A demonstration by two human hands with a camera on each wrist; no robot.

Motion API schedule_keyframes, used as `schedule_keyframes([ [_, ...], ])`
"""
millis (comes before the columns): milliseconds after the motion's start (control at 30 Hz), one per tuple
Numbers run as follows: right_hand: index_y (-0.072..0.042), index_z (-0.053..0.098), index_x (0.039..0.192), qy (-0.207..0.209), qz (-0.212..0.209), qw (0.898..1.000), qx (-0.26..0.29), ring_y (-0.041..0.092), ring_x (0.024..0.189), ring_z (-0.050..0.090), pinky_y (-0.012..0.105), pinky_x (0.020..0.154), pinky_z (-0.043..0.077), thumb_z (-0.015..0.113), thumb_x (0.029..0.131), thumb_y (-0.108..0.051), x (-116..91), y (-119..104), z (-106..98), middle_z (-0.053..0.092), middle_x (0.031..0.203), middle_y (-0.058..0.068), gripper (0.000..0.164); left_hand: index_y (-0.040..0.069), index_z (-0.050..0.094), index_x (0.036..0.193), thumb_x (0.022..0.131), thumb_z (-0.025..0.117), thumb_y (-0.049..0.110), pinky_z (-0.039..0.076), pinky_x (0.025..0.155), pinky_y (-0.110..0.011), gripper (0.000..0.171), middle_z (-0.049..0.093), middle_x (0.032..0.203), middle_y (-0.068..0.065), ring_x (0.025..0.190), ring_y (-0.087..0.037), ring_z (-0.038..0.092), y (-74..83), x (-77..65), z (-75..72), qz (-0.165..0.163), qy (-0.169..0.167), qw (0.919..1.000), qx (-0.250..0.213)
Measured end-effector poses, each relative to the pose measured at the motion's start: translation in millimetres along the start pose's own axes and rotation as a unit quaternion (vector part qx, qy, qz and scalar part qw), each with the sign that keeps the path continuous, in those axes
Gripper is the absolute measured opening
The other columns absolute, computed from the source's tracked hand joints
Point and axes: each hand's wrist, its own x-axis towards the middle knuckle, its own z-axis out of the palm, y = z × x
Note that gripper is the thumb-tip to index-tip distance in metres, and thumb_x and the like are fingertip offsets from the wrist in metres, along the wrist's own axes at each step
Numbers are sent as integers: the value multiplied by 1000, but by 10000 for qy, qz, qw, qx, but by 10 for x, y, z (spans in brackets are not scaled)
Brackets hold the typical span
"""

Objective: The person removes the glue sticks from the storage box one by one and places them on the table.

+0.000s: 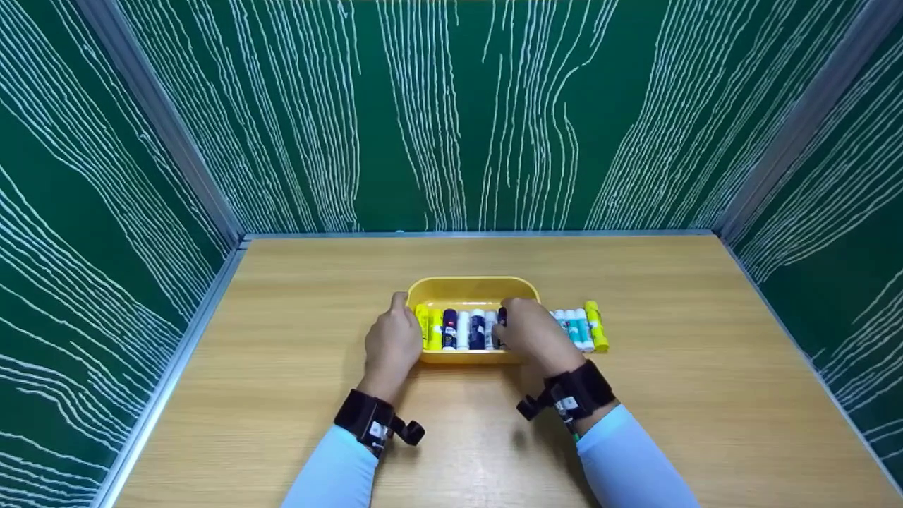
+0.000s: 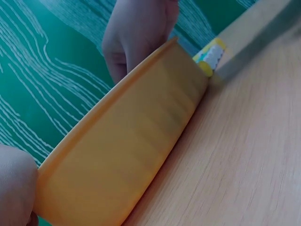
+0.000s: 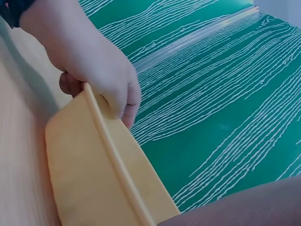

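Note:
A yellow plastic bin (image 1: 474, 358) stands on the table with a row of glue sticks (image 1: 463, 330) side by side in it, yellow, white and dark blue. My left hand (image 1: 392, 343) grips its left end, thumb at the rim; in the right wrist view this hand (image 3: 101, 75) wraps over the corner. Over the right part of the bin, my right hand (image 1: 534, 330) reaches down inside, its fingers at a dark blue glue stick (image 1: 502, 315). In the left wrist view the right hand's (image 2: 141, 33) fingertips are hidden behind the bin wall (image 2: 127, 127).
Just right of the bin, more glue sticks (image 1: 581, 330) lie in a row on the wooden table (image 1: 317, 282), white-and-teal ones and a yellow one (image 1: 596, 326) at the end. Green panels (image 1: 480, 120) with white wavy lines enclose the table's back and sides.

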Motion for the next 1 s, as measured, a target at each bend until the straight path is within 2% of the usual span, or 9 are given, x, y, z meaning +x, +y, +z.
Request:
schedule_keyframes([
  [100, -7, 69, 143, -26, 26, 10000, 10, 28, 90, 70, 34, 72, 56, 73, 111, -25, 4, -5, 46, 72, 106, 12, 37, 11, 58, 159, 122, 43, 23, 44, 57, -37, 42, 73, 83, -13, 66, -26, 63, -4, -5, 6, 86, 70, 9999, 55],
  [167, -5, 69, 143, 68, -126, 9999, -61, 28, 91, 70, 35, 72, 56, 73, 111, -24, 9, 6, 74, 72, 108, 13, 38, 11, 58, 159, 121, 43, 23, 45, 57, -37, 42, 74, 84, -14, 67, -26, 64, -5, -5, 8, 98, 71, 9999, 54],
  [300, -3, 66, 151, 226, -348, 9989, -214, 28, 95, 71, 37, 76, 57, 72, 112, -26, 9, 17, 111, 76, 120, 17, 45, 11, 56, 161, 122, 42, 24, 44, 55, -36, 43, 70, 78, -11, 63, -24, 61, -6, -5, 9, 63, 7, 10000, 31],
  [467, -7, 51, 169, 129, -145, 9998, -57, 32, 114, 71, 40, 93, 61, 71, 113, -25, 5, -15, 112, 68, 155, 23, 62, 12, 54, 163, 123, 41, 25, 43, 55, -34, 44, 64, 72, -7, 60, -23, 59, -3, -6, -5, -1, -39, 10000, 12],
  [600, -10, 45, 174, 113, -22, 9999, 25, 36, 129, 68, 50, 112, 61, 72, 113, -22, 11, -46, 118, 55, 167, 23, 67, 11, 54, 163, 123, 42, 25, 44, 56, -34, 44, 66, 75, -7, 62, -23, 61, 0, -6, -12, -49, -55, 10000, -8],
  [733, -13, 45, 174, 135, -144, 9998, -57, 36, 134, 65, 59, 124, 52, 73, 112, -20, 26, -44, 142, 49, 168, 22, 69, 12, 54, 163, 123, 42, 26, 44, 55, -34, 44, 66, 74, -7, 61, -23, 61, 2, -4, -10, -55, -60, 10000, -13],
  [867, -14, 47, 173, 82, -200, 9997, 141, 33, 133, 64, 59, 126, 50, 71, 113, -17, 40, -21, 142, 55, 163, 21, 65, 12, 54, 162, 123, 42, 26, 43, 55, -34, 43, 65, 73, -7, 60, -23, 60, 2, -4, -5, -37, -60, 10000, -21],
  [933, -11, 48, 172, 122, -304, 9993, 185, 32, 133, 65, 56, 125, 52, 70, 112, -14, 46, -8, 128, 57, 164, 21, 64, 11, 55, 162, 123, 42, 25, 42, 55, -35, 43, 65, 73, -7, 61, -24, 60, 0, -6, -6, -27, -45, 10000, -14],
  [1000, -7, 49, 170, 164, -372, 9989, 216, 32, 128, 66, 52, 118, 57, 70, 111, -12, 53, 5, 114, 61, 163, 21, 63, 11, 56, 161, 122, 42, 25, 42, 56, -36, 43, 65, 73, -8, 63, -24, 60, -3, -6, -5, -16, -19, 10000, 4],
])
